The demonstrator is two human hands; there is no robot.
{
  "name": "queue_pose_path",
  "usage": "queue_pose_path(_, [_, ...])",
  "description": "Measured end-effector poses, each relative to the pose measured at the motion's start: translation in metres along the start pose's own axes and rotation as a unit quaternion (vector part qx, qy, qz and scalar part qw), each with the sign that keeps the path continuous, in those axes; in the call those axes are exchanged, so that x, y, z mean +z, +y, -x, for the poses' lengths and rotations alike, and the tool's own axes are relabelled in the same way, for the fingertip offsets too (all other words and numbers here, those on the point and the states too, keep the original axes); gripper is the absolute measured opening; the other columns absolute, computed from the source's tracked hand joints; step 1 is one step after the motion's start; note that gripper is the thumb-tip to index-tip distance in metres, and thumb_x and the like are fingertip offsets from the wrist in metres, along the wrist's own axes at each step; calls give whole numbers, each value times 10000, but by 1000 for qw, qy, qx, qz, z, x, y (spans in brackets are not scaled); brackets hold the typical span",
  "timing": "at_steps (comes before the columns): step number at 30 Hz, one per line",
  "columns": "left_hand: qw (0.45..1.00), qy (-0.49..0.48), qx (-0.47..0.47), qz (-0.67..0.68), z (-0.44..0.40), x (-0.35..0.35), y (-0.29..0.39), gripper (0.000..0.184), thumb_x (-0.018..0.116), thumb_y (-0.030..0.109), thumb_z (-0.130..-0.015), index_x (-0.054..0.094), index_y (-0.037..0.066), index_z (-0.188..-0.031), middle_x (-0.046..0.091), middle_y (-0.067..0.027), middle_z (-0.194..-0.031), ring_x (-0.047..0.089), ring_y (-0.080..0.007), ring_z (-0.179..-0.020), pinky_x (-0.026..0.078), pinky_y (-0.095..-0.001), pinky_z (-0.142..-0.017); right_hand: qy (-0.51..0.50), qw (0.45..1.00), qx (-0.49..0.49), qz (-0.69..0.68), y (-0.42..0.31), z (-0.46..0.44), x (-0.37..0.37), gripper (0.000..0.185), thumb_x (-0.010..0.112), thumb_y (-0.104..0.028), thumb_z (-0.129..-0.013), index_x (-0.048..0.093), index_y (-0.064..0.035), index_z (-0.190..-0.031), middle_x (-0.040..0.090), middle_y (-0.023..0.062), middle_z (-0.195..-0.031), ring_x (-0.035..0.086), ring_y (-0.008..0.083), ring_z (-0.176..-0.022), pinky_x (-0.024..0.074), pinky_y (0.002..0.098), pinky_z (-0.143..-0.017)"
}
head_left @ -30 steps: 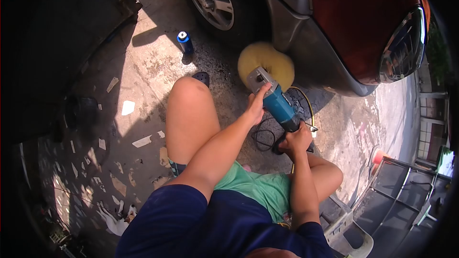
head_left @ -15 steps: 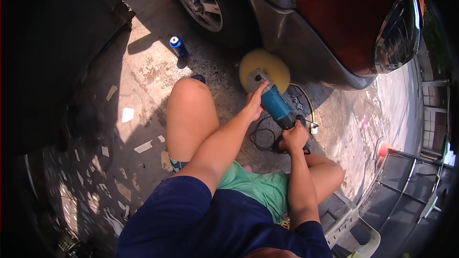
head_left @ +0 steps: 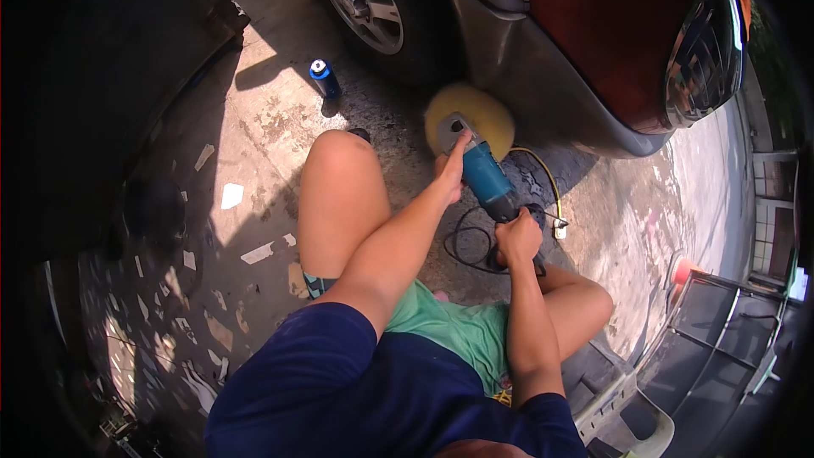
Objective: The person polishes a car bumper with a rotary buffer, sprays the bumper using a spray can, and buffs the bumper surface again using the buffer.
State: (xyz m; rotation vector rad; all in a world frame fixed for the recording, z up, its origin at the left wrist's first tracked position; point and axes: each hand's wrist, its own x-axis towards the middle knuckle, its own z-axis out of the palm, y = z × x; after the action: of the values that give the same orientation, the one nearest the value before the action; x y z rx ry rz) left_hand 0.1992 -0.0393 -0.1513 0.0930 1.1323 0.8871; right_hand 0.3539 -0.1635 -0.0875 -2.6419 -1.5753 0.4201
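A teal power polisher (head_left: 489, 180) with a grey metal head and a round yellow pad (head_left: 487, 114) points up toward the grey lower bumper (head_left: 551, 85) of a dark red car. My left hand (head_left: 451, 171) grips it close to the metal head, thumb along the top. Its black rear handle is wrapped by my right hand (head_left: 519, 237). The pad sits by the bumper's lower edge near the front wheel; whether they touch I cannot tell.
A blue bottle (head_left: 324, 78) with a white top stands on the concrete near the wheel (head_left: 360, 2). A yellow cord (head_left: 549, 171) ends at a white plug beside black cable. A plastic chair (head_left: 615, 407) and a metal frame (head_left: 721, 322) are at lower right.
The polisher and both hands have shifted slightly left compared with a second ago, with the grip unchanged. The car appears a little further left and higher in the view.
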Motion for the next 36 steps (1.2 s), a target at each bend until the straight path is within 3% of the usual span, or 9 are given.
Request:
queue_pose_path(3, [1000,-14,-6,5,3,2,-4,1062,821,700,-823,482,5,-1551,587,-164,-1484,585,-313,-1359,441,-573,-1139,14,1000,-15,12,6,0,-6,405,725,-161,-766,740,20,-1128,766,303,-954,761,473,-934,607,532,-866])
queue_pose_path(6, [998,-38,-3,45,5,4,-15,969,807,664,-845,521,19,-1510,628,-137,-1412,624,-283,-1291,478,-555,-1096,65,996,-53,25,20,3,-9,318,717,-133,-759,724,30,-1033,764,266,-923,750,455,-875,593,530,-831])
queue_pose_path(9, [996,-34,7,78,14,7,-24,1002,849,645,-803,518,-1,-1494,628,-142,-1372,652,-259,-1201,544,-472,-995,73,995,-62,26,30,10,-18,350,714,-126,-734,722,31,-1046,755,258,-921,739,447,-874,584,529,-840])
queue_pose_path(16, [994,-67,-9,84,16,12,-34,906,823,631,-825,559,41,-1459,641,-131,-1336,652,-249,-1192,549,-495,-965,72,994,-64,42,37,20,-26,346,760,-163,-732,670,20,-1012,751,240,-945,737,442,-899,585,525,-846])
queue_pose_path(19, [993,-78,-30,81,11,16,-34,831,740,666,-872,597,76,-1439,664,-115,-1326,657,-255,-1195,529,-501,-999,-7,995,-54,84,21,26,-64,493,866,-320,-768,653,25,-1049,750,241,-948,747,439,-904,598,515,-814])
queue_pose_path(22, [988,-125,-34,81,17,18,-30,783,538,757,-951,657,119,-1389,702,-116,-1314,664,-281,-1228,504,-500,-1087,-63,988,-106,97,4,38,-111,670,907,-530,-772,646,22,-1049,747,242,-944,755,437,-898,607,507,-788])
queue_pose_path(25, [977,-167,-31,131,28,19,-16,800,498,771,-954,661,113,-1380,708,-127,-1309,664,-293,-1238,501,-503,-1105,-75,980,-147,113,-8,47,-129,734,889,-620,-767,643,21,-1028,745,247,-940,759,424,-894,608,500,-787])
queue_pose_path(29, [968,-193,-27,158,28,17,-11,807,472,782,-950,666,123,-1373,715,-124,-1304,667,-302,-1245,504,-520,-1110,-77,971,-169,149,-30,58,-139,655,857,-567,-834,638,28,-999,747,227,-922,768,395,-852,613,454,-754])
queue_pose_path(36, [963,-195,-40,179,27,18,-14,812,469,808,-927,678,146,-1348,726,-116,-1270,689,-302,-1187,532,-517,-1072,-29,968,-183,170,-47,77,-140,564,873,-471,-845,643,21,-998,745,199,-904,767,374,-823,613,440,-738])
